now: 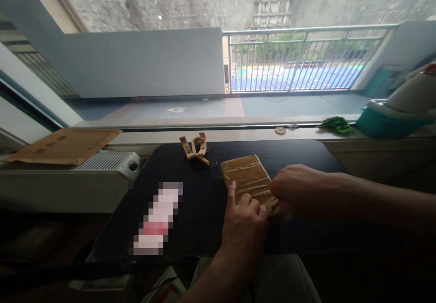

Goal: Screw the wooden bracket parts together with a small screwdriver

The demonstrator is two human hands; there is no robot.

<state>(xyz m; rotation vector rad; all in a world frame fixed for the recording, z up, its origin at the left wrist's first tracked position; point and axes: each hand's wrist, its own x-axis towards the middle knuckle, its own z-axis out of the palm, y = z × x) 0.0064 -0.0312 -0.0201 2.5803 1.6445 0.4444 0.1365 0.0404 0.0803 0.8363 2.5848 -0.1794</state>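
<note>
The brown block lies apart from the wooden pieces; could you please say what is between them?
The head view shows two small screw-like items on the dark table, between the brown block and wooden pieces.

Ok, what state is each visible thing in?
Brown block: lying broad face up
Left grip: open, on the block
Right grip: closed, contents unclear
Wooden pieces: loose, grouped together
Small fasteners: loose
Brown envelope: lying flat
Green cloth: bunched up

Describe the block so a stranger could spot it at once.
Find the black table. Near its middle, the left hand lies on the block. Brown, flat-topped and ridged, it is bulkier than the wooden pieces to its left.
</note>
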